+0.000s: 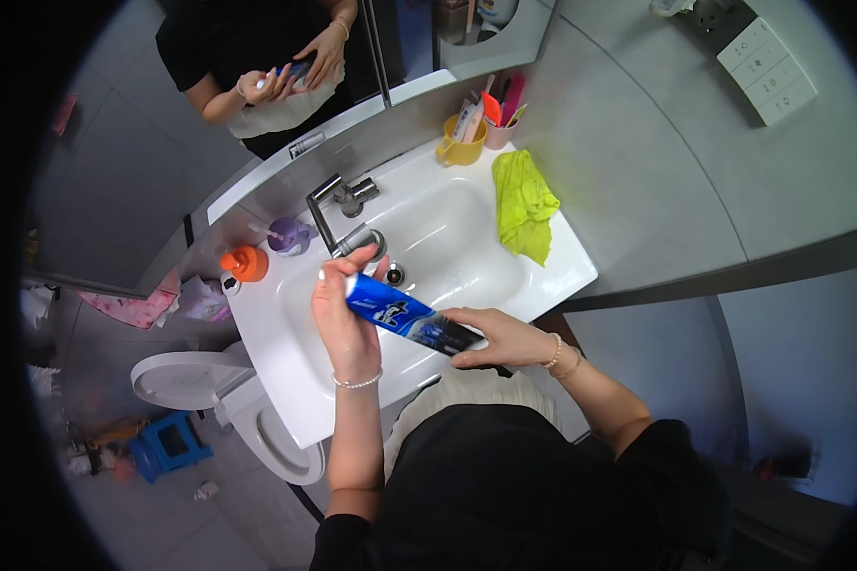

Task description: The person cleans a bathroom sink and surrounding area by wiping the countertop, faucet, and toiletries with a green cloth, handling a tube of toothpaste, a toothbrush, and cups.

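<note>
Over the front of the white washbasin (290, 400), both hands hold a blue and black tube (400, 314) tilted down toward the right. My left hand (348, 319) is curled around its upper left end, where a bit of white shows near the fingertips. At the black lower end, my right hand (500, 338) pinches the tube between thumb and fingers. Beyond my left fingertips stands a chrome faucet (348, 200) with a bent spout. The drain (393, 274) shows just above the tube. What the tube contains cannot be told.
A yellow-green cloth (524, 205) drapes over the basin's right rim. Behind it are a yellow mug (462, 147) and a pink cup (500, 133) holding slim items. An orange bottle (246, 264) and a purple cup (290, 236) stand left. A toilet (271, 433) and blue stool (169, 445) lie beyond.
</note>
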Available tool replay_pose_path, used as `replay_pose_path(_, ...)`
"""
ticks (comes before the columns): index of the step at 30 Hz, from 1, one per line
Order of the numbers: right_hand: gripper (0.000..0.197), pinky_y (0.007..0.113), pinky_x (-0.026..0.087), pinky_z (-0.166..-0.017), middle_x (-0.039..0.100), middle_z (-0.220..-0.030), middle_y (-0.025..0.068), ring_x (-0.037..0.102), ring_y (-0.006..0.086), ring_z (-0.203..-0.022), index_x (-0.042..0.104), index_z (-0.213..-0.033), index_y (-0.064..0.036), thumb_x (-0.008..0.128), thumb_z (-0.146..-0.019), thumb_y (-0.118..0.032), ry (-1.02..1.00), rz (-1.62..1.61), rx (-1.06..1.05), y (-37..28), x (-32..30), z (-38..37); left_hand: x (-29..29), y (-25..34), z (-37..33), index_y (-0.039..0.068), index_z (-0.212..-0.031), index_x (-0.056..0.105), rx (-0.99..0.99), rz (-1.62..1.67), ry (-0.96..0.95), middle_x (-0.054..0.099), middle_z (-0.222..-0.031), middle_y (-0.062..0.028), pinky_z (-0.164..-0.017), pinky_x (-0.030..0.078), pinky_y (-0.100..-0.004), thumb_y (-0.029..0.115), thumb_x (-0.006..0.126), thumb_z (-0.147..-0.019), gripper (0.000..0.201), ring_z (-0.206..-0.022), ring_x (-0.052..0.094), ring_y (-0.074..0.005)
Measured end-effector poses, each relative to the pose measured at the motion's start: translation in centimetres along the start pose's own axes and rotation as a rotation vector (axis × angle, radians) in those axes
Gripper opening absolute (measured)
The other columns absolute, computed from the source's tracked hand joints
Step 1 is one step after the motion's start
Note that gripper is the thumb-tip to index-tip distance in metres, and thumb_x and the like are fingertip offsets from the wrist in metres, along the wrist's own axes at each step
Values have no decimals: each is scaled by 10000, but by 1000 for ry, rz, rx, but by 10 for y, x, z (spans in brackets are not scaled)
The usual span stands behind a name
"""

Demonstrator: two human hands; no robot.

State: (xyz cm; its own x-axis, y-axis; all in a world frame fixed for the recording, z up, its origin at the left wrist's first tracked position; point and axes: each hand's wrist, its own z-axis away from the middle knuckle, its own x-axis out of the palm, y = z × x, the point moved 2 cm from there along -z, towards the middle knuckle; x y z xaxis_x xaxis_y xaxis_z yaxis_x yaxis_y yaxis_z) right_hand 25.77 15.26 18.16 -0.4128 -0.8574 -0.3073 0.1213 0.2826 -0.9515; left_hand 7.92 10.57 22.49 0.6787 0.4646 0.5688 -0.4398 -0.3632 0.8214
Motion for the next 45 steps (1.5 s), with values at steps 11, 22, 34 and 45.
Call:
replay_pose_path(11, 171, 289, 426, -464, 594, -658, 114, 576, 255, -524, 571, -882, -42, 615, -760, -153, 628, 128, -116, -34, 11, -33, 14, -4, 19, 20, -870, 541, -89, -59, 84, 601, -962, -142, -775, 464, -284, 198, 512, -866, 180, -901, 574, -181)
replay_pose_path(22, 197, 239, 451, -570, 597, -721, 91, 597, 151, -624, 553, -924, -3, 596, -787, -137, 305, -208, -3, -42, 9, -26, 11, 3, 23, 1, -858, 558, -153, -193, -175, 579, -1004, -183, -864, 402, -334, 319, 487, -863, 326, -964, 546, -230)
replay_pose_path(34, 455, 300, 482, -580, 564, -874, 97, 589, 186, -786, 388, -1122, 1, 580, -805, -264, 228, -401, 53, -48, 29, -32, 0, -3, 19, -8, -1049, 515, -210, -33, -252, 526, -1110, -165, -858, 442, -319, 385, 485, -851, 442, -1020, 520, -214)
replay_pose_path(45, 397, 222, 479, -505, 570, -825, 100, 548, 110, -583, 459, -1041, 19, 403, -896, -346, -152, -855, 155, -59, 28, -30, -12, 7, 18, 7, -824, 602, -199, 16, -332, 597, -915, -146, -890, 388, -372, 380, 564, -804, 375, -1122, 440, -303)
